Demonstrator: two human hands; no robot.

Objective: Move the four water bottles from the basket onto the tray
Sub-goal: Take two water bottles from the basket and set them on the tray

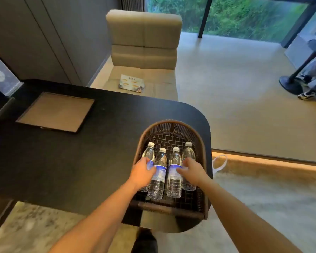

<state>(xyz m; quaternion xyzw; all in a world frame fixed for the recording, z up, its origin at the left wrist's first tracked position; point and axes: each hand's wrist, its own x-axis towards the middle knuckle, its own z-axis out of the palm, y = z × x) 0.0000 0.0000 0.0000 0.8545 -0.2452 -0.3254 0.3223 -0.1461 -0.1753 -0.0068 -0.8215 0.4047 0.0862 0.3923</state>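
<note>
Bottles (pixel 174 172) in basket (pixel 171 125), both hands (pixel 141 172) gripping outer ones

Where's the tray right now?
In the head view, the tray sits on the black table, left of and beyond the basket.

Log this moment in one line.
phase: grasping | four clear plastic water bottles: in brown wicker basket | left hand, right hand: on outer bottles | square brown tray: bare
</note>
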